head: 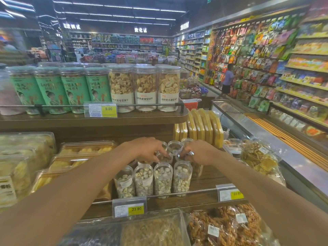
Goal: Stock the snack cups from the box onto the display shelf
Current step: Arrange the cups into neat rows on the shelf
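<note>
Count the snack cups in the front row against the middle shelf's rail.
4 snack cups, side by side: far left, centre-left, centre-right, far right. More stand behind, partly hidden by the left hand and right hand.

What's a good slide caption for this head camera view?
Restocking: left hand and right hand grip cups behind a front row of four on the shelf.

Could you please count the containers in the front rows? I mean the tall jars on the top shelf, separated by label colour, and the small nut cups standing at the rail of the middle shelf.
Green-label jars: 4
White-label jars: 3
Front-row snack cups: 4
Total: 11
</note>
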{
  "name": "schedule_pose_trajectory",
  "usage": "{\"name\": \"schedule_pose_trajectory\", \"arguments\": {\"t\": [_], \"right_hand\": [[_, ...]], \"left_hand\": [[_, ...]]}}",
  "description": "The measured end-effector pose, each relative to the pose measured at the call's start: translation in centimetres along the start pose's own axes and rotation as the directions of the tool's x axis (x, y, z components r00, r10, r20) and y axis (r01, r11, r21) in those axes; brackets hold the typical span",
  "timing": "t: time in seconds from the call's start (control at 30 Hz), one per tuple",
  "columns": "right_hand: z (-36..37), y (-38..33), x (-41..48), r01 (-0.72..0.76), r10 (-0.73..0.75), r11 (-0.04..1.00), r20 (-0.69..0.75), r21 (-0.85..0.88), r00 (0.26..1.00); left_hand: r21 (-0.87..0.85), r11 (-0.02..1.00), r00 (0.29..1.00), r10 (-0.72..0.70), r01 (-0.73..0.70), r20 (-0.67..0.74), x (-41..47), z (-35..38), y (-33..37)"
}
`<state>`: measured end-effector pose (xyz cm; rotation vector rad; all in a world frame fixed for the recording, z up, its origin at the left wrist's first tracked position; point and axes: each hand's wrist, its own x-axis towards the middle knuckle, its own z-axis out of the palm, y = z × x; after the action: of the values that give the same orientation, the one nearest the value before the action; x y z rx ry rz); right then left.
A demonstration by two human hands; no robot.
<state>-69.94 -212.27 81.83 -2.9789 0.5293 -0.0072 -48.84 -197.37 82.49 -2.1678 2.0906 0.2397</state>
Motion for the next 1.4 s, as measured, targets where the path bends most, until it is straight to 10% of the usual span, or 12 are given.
{"name": "schedule_pose_trajectory", "arguments": {"t": [0.37, 0.83, 1.4], "right_hand": [[0.1, -0.3, -0.3, -0.005, 0.004, 1.000, -0.024, -0.016, 1.000], [-1.1, 1.1, -0.5, -0.051, 0.052, 0.995, -0.007, 0.088, 0.999], [-0.8, 0.9, -0.1, 0.090, -0.091, 0.970, 0.008, -0.228, 0.996]], "left_hand": [[-0.121, 0.969, 0.963, -0.232, 0.217, -0.134, 1.7, 0.3, 4.1], [-0.195, 0.977, 0.990, -0.101, 0.082, -0.093, 1.9, 0.2, 3.5], [-0.184, 0.983, 0.999, -0.029, 0.021, -0.042, 1.5, 0.1, 1.3]]}}
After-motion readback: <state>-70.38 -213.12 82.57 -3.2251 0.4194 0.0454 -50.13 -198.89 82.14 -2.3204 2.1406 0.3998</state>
